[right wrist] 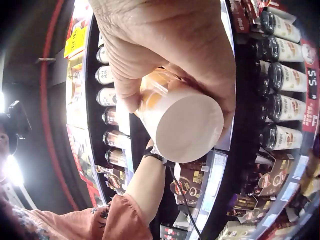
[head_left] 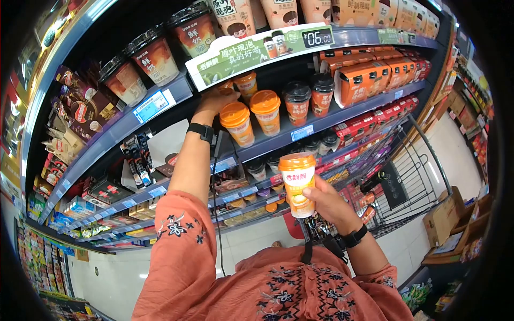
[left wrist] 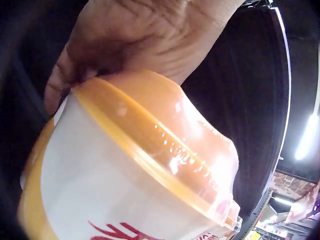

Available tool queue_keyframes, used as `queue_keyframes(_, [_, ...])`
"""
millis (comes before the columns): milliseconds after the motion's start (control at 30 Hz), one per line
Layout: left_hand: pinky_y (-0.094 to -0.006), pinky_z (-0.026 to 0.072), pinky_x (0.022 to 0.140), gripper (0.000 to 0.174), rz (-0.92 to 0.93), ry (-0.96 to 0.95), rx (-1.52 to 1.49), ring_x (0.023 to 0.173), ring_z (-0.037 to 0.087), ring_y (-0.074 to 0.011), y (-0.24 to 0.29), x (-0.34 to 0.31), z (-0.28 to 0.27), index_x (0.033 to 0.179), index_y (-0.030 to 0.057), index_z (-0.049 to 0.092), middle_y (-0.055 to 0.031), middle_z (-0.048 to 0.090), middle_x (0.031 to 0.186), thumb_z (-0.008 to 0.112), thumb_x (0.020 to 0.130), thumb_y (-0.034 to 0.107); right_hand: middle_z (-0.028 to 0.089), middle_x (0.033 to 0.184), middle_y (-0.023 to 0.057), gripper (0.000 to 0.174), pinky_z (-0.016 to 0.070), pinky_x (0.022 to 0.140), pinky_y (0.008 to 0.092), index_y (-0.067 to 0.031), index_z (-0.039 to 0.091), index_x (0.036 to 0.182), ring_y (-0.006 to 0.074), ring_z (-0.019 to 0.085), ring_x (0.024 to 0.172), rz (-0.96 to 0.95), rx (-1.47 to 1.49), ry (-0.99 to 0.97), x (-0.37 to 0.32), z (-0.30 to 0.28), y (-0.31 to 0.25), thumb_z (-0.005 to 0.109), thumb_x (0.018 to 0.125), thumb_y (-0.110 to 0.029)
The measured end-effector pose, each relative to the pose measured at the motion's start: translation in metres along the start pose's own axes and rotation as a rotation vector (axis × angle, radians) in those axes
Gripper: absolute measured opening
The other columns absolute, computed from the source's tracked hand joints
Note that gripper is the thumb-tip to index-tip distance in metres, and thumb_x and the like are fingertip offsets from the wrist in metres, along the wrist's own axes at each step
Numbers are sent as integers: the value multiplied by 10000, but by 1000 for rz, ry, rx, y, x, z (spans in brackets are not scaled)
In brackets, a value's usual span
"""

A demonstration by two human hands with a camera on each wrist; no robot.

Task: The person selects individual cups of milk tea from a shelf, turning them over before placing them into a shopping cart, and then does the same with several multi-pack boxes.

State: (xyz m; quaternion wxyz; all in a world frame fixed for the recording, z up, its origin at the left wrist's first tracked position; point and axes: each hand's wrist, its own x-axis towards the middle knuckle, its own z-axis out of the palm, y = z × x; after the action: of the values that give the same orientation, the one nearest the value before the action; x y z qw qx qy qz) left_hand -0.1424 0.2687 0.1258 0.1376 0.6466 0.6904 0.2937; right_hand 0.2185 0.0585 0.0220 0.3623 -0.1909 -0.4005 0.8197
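Note:
The right hand grips an orange-lidded cup upright in front of the shelves; its white base faces the right wrist view, with fingers wrapped round it. The left hand reaches into the middle shelf, behind two front orange-lidded cups, at another orange-lidded cup at the back. In the left wrist view a cup with a shiny orange lid is close up below the left hand; the fingertips are mostly hidden, so its hold cannot be made out.
Dark-lidded cups stand to the right on the same shelf, beside orange multipacks. A green price sign hangs over the reaching hand. Larger cups line the shelf above. A wire cart stands at the right.

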Motion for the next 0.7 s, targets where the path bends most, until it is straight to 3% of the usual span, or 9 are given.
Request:
queue_keyframes(133, [-313, 500, 957, 746, -41, -38, -155, 1135, 660, -218, 13, -14, -3, 1390, 86, 599, -156, 682, 1267, 754, 820, 542, 572, 1345, 84, 627, 505, 1020, 360, -27, 365, 1495, 172, 593, 1210, -36, -41, -12, 7, -6, 1, 651, 956, -169])
queue_keyframes(233, [-360, 508, 976, 678, 112, 109, -101, 1154, 668, -283, -14, 4, 9, 1304, 59, 641, -154, 706, 1232, 813, 779, 452, 571, 1350, 84, 635, 496, 1028, 360, -28, 357, 1504, 174, 590, 1215, -91, -46, 13, 9, 3, -10, 649, 955, -162])
queue_keyframes(333, [-356, 501, 987, 632, 39, 4, -34, 1162, 664, -288, -22, 6, 7, 1276, 68, 665, -147, 710, 1229, 797, 794, 455, 577, 1345, 86, 635, 491, 1035, 363, -28, 359, 1504, 179, 593, 1210, -125, -48, -3, 15, 3, -21, 649, 953, -152])
queue_keyframes(367, [-353, 497, 990, 583, 149, 9, -181, 1170, 660, -294, -43, 16, 16, 1252, 76, 682, -148, 713, 1220, 778, 813, 447, 583, 1336, 92, 620, 493, 1035, 364, -24, 370, 1492, 187, 598, 1209, -113, -47, 21, 15, 8, -28, 647, 950, -143])
queue_keyframes(467, [-355, 499, 984, 554, 63, 94, -127, 1170, 659, -309, 21, -36, -12, 1260, 72, 675, -156, 709, 1225, 758, 838, 422, 584, 1334, 100, 598, 493, 1037, 369, -19, 385, 1477, 197, 601, 1211, -102, -68, -12, 24, 7, -42, 642, 950, -137])
queue_keyframes(600, [-367, 507, 958, 473, 212, 295, -76, 1141, 667, -322, 50, -74, -19, 1229, 22, 672, -204, 706, 1191, 736, 868, 321, 577, 1346, 107, 588, 476, 1068, 377, -10, 399, 1461, 193, 592, 1230, -167, -62, -9, 34, 11, -55, 645, 947, -155])
queue_keyframes(633, [-380, 488, 964, 562, 291, 298, 52, 1132, 627, -371, 50, -87, -16, 1225, -34, 637, -228, 646, 1202, 719, 885, 406, 572, 1357, 107, 591, 461, 1088, 385, -5, 396, 1464, 192, 579, 1251, -174, -67, -29, 36, 10, -56, 645, 956, -179])
queue_keyframes(700, [-382, 484, 972, 524, 409, 311, 77, 1153, 616, -358, 58, -114, -8, 1231, -30, 631, -229, 622, 1234, 724, 894, 361, 569, 1361, 110, 592, 453, 1097, 392, -3, 392, 1468, 197, 568, 1269, -159, -37, -43, 39, 10, -60, 641, 966, -194])
